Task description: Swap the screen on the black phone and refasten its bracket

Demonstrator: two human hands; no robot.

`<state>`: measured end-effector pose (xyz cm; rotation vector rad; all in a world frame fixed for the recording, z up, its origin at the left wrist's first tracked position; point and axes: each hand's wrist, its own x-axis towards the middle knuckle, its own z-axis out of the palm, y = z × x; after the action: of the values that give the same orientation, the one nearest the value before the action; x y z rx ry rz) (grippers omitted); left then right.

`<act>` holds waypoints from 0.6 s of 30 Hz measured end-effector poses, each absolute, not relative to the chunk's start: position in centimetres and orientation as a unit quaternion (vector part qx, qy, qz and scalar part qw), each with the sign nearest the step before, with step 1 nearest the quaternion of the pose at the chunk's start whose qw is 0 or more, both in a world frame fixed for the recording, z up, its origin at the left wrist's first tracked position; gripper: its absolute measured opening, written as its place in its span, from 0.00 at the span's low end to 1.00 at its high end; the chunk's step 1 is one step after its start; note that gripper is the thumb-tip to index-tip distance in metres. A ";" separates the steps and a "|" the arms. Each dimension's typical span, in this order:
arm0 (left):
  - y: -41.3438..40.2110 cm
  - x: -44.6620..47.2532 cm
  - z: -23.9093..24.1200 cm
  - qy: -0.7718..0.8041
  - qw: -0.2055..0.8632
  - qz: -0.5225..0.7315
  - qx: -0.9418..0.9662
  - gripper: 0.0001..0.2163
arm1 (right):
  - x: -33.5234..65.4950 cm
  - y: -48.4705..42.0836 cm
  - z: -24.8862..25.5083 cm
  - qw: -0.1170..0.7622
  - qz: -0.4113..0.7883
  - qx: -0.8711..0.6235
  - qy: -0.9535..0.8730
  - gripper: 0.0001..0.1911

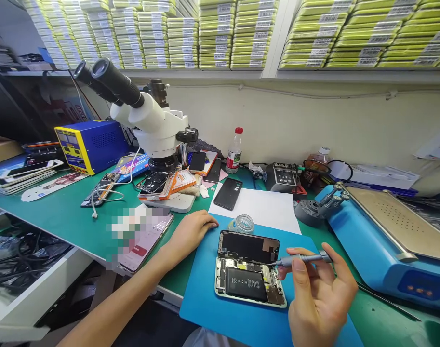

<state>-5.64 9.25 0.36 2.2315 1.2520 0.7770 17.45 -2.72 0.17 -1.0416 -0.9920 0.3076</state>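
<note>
Our right hand (315, 294) grips a screwdriver (302, 260), its tip at the opened phone (248, 274) on the blue mat (205, 303); our left hand (191, 231) rests loose on the counter (68, 217) just beside it.

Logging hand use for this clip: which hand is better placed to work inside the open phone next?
Right, likely. The right hand holds the screwdriver, tip inside the phone; the left hand rests empty on the mat beside the phone.

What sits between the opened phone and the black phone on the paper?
A clear tape roll lies between opened phone and black phone; head view.
</note>
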 end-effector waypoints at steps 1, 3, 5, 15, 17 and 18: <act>9.3 -5.7 0.3 0.457 0.233 0.287 0.809 0.12 | 17.4 -2.7 0.2 0.741 0.141 -0.477 -0.450 0.27; 9.3 -5.7 0.3 0.464 0.236 0.297 0.801 0.11 | 17.3 -2.7 0.4 0.742 0.144 -0.481 -0.445 0.27; 9.4 -5.7 0.2 0.469 0.240 0.307 0.792 0.10 | 17.3 -2.7 0.4 0.740 0.149 -0.485 -0.441 0.28; 9.8 -5.9 0.5 0.478 0.288 0.352 0.751 0.09 | 17.2 -2.6 0.3 0.734 0.146 -0.486 -0.451 0.28; 9.7 -5.9 0.5 0.479 0.292 0.356 0.747 0.07 | 17.2 -2.6 0.3 0.734 0.144 -0.486 -0.451 0.28; 9.6 -6.0 0.6 0.479 0.295 0.359 0.745 0.06 | 17.2 -2.6 0.3 0.735 0.141 -0.486 -0.452 0.28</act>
<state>-5.96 9.62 0.55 1.9828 1.2747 0.9545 17.22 -2.57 0.27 -1.0676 -0.9941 0.3101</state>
